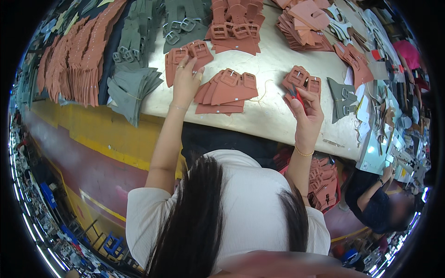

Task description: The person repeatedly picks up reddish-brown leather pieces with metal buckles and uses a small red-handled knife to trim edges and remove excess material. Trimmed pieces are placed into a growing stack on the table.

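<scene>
My left hand (187, 83) is at the back left of the pale table, its fingers closed on a terracotta leather-like piece with covered buckles (200, 52). My right hand (308, 113) grips small red-handled thread snips (299, 96), dark blades pointing away from me. Just beyond the snips lies another terracotta buckled piece (296, 74); whether the right fingers touch it is hard to tell. Between my hands rests a fanned stack of terracotta pieces (225, 95), with two buckles on the top one. A thin loose thread lies beside that stack.
Terracotta strips (76, 60) and grey-green pieces (132, 90) are piled at the left. More buckled stacks (236, 32) line the back. A grey-green buckled piece (342, 99) lies at right. Below the table edge stands a red bin (337, 192) of pieces. A co-worker (378, 199) works at right.
</scene>
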A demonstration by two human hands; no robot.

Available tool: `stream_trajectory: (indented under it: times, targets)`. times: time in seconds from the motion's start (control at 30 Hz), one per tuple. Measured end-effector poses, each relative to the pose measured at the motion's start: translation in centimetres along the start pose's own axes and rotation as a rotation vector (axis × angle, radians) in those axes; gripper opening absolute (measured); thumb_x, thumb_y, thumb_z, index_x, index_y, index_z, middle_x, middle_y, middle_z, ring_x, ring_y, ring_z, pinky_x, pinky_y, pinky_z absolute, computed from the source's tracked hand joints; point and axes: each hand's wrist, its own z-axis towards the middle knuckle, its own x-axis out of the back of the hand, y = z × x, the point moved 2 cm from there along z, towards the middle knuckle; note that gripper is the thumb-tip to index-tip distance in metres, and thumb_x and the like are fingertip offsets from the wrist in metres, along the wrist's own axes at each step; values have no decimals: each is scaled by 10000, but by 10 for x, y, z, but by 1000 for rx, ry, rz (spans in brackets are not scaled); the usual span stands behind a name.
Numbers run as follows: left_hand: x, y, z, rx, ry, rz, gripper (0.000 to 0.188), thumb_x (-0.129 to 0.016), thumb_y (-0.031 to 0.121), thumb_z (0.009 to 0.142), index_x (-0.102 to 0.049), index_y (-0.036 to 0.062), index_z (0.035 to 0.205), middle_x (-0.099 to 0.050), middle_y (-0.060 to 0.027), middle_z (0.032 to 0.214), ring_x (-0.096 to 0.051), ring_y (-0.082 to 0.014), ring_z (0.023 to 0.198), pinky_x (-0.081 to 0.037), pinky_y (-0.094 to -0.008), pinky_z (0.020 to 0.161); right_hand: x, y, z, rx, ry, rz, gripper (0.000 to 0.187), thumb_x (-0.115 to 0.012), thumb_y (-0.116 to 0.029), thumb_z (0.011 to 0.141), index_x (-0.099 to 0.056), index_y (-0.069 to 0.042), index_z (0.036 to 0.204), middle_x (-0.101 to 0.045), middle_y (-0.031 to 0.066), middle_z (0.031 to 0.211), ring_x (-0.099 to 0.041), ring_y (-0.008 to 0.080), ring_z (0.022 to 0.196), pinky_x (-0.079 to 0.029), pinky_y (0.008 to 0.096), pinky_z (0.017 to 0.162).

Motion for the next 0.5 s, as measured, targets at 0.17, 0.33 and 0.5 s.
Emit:
stream_trajectory:
  times: [0.17, 0.33, 0.5]
  targets:
    - [-28, 35, -13, -109, -172, -53, 614, -790, 372, 729, -617, 5, 1190, -541, -181, 1111, -493, -342, 1056, -427, -427, 920, 4, 6, -1, -99, 47, 85, 267, -683, -96, 884, -590, -18, 1121, -595, 28, 1051, -585, 94, 900, -464, 211, 780]
    - [-36, 55, -18, -174, -181, 156, 588, -807, 302, 709, -600, 46, 1196, -537, -173, 1126, -480, -358, 1049, -419, -448, 913, 1, 14, -5, -29, 14, 80, 283, -658, -126, 911, -554, -35, 1158, -614, 12, 984, -558, 72, 844, -448, 197, 723]
    - [-37, 60, -20, -172, -242, 22, 542, -787, 202, 733, -555, 47, 1198, -566, -160, 1130, -540, -345, 994, -449, -446, 854, -4, 30, -4, -16, -41, -61, 314, -660, -162, 913, -547, -34, 1176, -588, 0, 892, -529, 60, 782, -432, 199, 669]
